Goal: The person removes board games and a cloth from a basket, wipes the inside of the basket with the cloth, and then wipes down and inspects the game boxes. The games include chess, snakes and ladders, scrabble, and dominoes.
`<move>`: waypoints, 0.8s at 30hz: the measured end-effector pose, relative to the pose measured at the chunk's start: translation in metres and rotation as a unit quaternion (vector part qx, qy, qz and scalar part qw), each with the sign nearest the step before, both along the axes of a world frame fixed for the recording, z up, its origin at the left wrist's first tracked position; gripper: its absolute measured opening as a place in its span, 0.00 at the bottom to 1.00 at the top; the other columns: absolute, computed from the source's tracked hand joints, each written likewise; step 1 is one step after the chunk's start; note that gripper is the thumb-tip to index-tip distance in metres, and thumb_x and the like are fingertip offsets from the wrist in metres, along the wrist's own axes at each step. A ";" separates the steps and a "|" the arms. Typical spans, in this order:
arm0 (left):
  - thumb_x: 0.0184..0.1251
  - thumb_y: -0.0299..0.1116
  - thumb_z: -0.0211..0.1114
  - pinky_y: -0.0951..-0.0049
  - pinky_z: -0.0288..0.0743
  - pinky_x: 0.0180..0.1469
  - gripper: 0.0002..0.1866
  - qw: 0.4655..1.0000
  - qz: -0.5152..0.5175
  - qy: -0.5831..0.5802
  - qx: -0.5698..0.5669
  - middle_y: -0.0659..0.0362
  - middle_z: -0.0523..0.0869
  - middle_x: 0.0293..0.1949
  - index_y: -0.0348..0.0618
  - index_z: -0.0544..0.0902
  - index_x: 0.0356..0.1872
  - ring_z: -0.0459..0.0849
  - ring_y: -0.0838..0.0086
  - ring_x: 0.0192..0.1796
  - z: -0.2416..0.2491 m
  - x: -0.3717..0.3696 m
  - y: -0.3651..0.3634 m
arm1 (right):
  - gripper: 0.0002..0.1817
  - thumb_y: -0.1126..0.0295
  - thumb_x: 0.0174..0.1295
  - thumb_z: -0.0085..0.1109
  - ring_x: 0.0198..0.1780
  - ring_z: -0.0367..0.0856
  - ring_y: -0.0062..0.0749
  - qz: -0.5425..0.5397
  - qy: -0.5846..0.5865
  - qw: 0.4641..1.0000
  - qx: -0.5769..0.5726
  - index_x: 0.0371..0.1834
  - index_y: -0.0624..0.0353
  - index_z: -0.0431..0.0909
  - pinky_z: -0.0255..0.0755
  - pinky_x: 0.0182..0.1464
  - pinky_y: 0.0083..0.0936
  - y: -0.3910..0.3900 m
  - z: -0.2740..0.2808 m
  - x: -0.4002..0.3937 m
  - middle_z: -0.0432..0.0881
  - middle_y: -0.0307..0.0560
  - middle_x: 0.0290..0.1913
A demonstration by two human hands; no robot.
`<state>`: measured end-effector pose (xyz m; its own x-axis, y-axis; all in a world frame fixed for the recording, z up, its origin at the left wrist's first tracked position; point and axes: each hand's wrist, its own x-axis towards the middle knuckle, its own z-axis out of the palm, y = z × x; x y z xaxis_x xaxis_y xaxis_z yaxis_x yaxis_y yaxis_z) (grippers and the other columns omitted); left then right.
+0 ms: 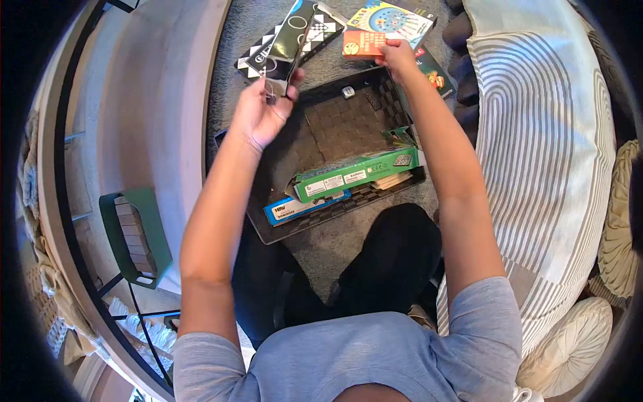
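My left hand (268, 110) is closed around the lower end of a glossy black box (289, 41) with ring outlines on it, tilted above a black-and-white checkered box (327, 28). Farther right, my right hand (398, 59) grips the right end of a small orange box (362, 44) with pale lettering. Just beyond it lies a colorful board game box (385, 19). Between my arms sits a dark woven basket (321, 130). Inside are a white die (347, 92), a long green box (358, 175) and a blue dominoes box (288, 210).
A dark box with a food-like picture (435, 75) lies on the grey carpet right of my right hand. A striped cloth (542, 134) drapes along the right. A curved wooden table edge (194, 100) and a green tray-like holder (161, 234) are on the left.
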<state>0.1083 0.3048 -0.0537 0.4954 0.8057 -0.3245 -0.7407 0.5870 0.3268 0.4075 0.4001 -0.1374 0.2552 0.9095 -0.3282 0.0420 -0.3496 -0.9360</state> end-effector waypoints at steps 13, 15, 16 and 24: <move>0.75 0.54 0.39 0.51 0.81 0.48 0.33 0.978 -0.003 0.207 0.018 0.45 0.73 0.61 0.40 0.56 0.70 0.79 0.46 0.54 0.105 0.029 -0.147 | 0.31 0.67 0.60 0.64 0.56 0.74 0.29 0.180 0.355 0.910 0.116 0.63 0.65 0.63 0.68 0.60 0.28 -0.200 0.162 -0.081 0.76 0.45 0.56; 0.73 0.43 0.51 0.68 0.76 0.52 0.34 0.948 0.067 0.290 0.114 0.53 0.77 0.58 0.40 0.51 0.73 0.78 0.69 0.54 0.104 0.021 -0.176 | 0.28 0.66 0.62 0.62 0.56 0.74 0.29 0.116 0.403 0.903 0.093 0.63 0.63 0.64 0.68 0.60 0.29 -0.248 0.147 -0.086 0.76 0.44 0.57; 0.71 0.37 0.57 0.74 0.75 0.51 0.35 0.911 0.075 0.372 0.162 0.54 0.78 0.57 0.41 0.51 0.74 0.79 0.76 0.51 0.112 0.017 -0.192 | 0.27 0.66 0.63 0.61 0.56 0.74 0.29 0.096 0.406 0.905 0.080 0.63 0.62 0.63 0.68 0.60 0.30 -0.272 0.148 -0.092 0.75 0.43 0.57; 0.66 0.27 0.63 0.82 0.70 0.53 0.29 0.861 0.015 0.432 0.268 0.58 0.80 0.54 0.42 0.67 0.68 0.77 0.82 0.51 0.152 0.007 -0.301 | 0.22 0.64 0.70 0.50 0.58 0.74 0.32 0.020 0.533 0.846 0.003 0.64 0.61 0.64 0.68 0.61 0.33 -0.412 0.165 -0.111 0.75 0.45 0.58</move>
